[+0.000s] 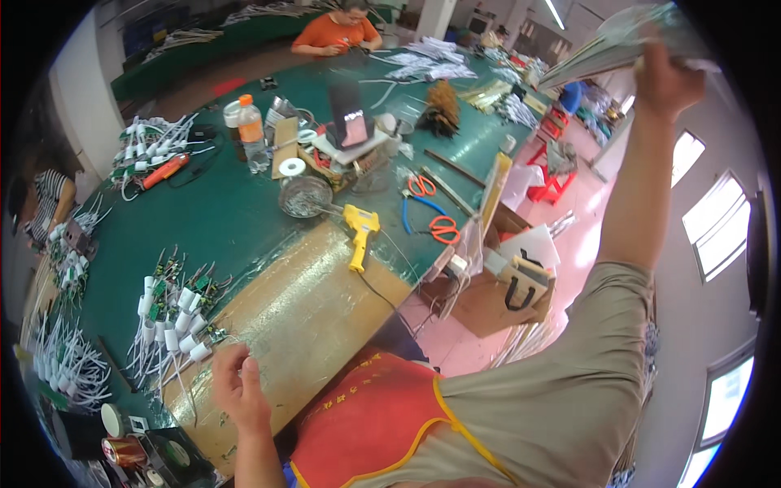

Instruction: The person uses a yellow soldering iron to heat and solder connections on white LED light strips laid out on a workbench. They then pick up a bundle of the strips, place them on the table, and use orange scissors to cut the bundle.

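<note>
My right hand (pixel 669 81) is raised high at the upper right, its fingers closed around a long bundle in clear plastic (pixel 606 50); motion blurs the bundle, so its contents are hard to make out. Low over the near left edge of a brown board (pixel 285 297), my left hand (pixel 240 389) hangs with loosely curled fingers, thumb apart, nothing seen in it. Beside it lies a pile of small green circuit boards with white cylindrical caps and white wires (pixel 183 321). A yellow glue gun (pixel 359 236) rests at the board's far edge, its nozzle over a round metal dish (pixel 305 197).
Blue-handled pliers (pixel 419 213) and orange-handled scissors (pixel 421 185) lie on the green table (pixel 244 236). A bottle with an orange cap (pixel 252 138) stands farther back. Cardboard boxes (pixel 488 305) and red stools (pixel 553 172) are at right. A person in orange (pixel 338 32) sits across.
</note>
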Tool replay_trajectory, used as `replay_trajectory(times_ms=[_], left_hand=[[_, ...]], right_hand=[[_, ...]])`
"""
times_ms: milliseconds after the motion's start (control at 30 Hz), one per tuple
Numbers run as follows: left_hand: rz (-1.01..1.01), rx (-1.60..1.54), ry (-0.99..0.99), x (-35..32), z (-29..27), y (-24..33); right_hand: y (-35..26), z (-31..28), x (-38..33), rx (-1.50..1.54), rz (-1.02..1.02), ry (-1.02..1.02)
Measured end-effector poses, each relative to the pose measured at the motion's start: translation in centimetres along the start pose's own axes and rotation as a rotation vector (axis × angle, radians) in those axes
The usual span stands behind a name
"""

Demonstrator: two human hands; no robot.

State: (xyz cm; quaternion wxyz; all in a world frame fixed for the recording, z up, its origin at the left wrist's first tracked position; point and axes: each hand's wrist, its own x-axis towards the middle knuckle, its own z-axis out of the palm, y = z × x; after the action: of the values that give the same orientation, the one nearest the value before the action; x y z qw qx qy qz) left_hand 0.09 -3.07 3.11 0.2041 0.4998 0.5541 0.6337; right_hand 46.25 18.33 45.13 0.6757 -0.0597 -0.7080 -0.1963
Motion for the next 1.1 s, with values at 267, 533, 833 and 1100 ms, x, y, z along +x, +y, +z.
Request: replay_trajectory(times_ms=[267, 533, 833, 1100], left_hand=[[-0.115, 0.023, -0.001, -2.5, 1.0, -1.1], [-0.372, -0.346, -0.307, -1.2, 3.1, 1.3], [-0.68, -0.581, -0.646, 1.3, 9.6, 4.0], [-0.808, -0.595, -0.727, 3.1, 15.0, 5.0]], right_hand=[[3.7, 4.5, -17.9, 0.098, 0.205, -0.41], [-6.2, 12.9, -30.7, 0.233, -0.083, -0.95], [-9.4, 12.2, -35.8, 0.215, 0.05, -0.813], [-9.9, 9.3, -40.3, -0.078, 0.227, -0.714]])
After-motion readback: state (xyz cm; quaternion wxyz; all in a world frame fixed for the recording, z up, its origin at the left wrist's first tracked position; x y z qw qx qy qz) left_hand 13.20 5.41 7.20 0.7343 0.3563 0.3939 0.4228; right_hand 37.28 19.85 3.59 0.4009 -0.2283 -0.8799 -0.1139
